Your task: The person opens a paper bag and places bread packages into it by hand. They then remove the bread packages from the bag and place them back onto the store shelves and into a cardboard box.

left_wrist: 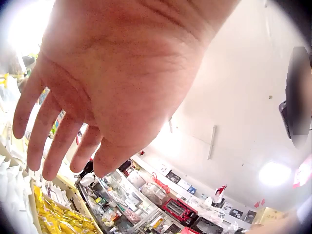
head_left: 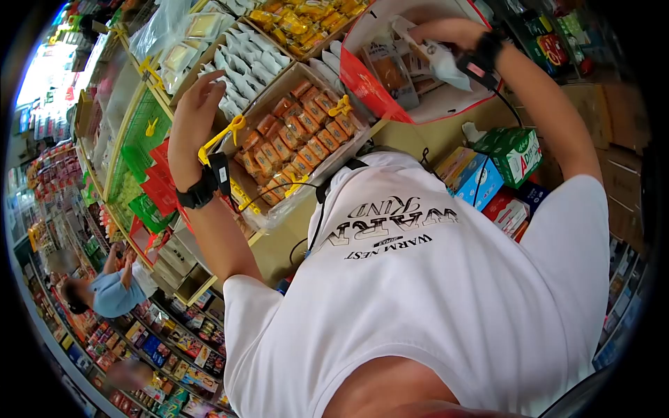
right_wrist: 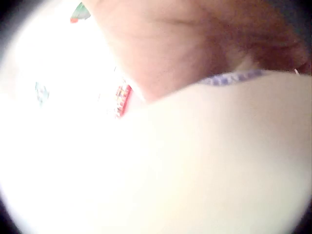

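Note:
My left hand (head_left: 195, 115) hovers beside a bin of white packets (head_left: 254, 59), with its fingers extended. In the left wrist view its palm (left_wrist: 122, 83) faces the camera, fingers spread and nothing held. My right hand (head_left: 451, 33) reaches into the mouth of a red and white bag (head_left: 373, 76), holding a whitish packet (head_left: 446, 64). More packs, one a clear pack with brown contents (head_left: 390, 70), lie inside the bag. A pale surface fills most of the right wrist view below the right palm (right_wrist: 165, 53), and the right fingertips are largely hidden there.
A bin of orange-brown wrapped snacks (head_left: 296, 139) stands between my arms, with yellow packets (head_left: 293, 28) behind it. Yellow clips (head_left: 226, 136) stick up at the bin edges. A green box (head_left: 512, 157) is at right. Another person (head_left: 115, 289) stands by the left shelves.

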Tool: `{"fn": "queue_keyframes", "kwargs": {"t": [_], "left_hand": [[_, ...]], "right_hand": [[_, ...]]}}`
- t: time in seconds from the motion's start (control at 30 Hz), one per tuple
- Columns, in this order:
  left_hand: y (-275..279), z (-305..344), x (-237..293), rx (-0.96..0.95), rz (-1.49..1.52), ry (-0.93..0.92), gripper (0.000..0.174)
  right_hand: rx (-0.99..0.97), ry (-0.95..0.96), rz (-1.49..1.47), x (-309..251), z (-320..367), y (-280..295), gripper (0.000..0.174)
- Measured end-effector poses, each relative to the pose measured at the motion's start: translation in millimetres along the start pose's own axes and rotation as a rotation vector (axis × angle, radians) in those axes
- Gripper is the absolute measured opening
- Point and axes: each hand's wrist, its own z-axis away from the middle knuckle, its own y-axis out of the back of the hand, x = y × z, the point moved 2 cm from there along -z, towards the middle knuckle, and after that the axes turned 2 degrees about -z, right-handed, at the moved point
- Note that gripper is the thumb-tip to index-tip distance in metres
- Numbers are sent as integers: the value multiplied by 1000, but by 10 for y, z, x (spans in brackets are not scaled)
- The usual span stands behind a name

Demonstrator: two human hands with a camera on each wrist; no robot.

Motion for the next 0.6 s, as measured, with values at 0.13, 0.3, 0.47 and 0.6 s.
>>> {"fn": "queue_keyframes", "kwargs": {"t": [0.13, 0.3, 0.47, 0.6], "left_hand": [[20, 152, 132, -6, 166, -35, 34], [82, 291, 743, -18, 275, -287, 36], [189, 373, 1019, 69, 293, -476, 36], [429, 335, 650, 31, 7, -280, 32]], "right_hand": [[-274, -49, -644, -364, 1030, -213, 41], [-579, 218, -972, -616, 1518, -817, 57], [-626, 439, -982, -1004, 1230, -1566, 50], [-784, 475, -1025, -1533, 995, -2111, 44]]}}
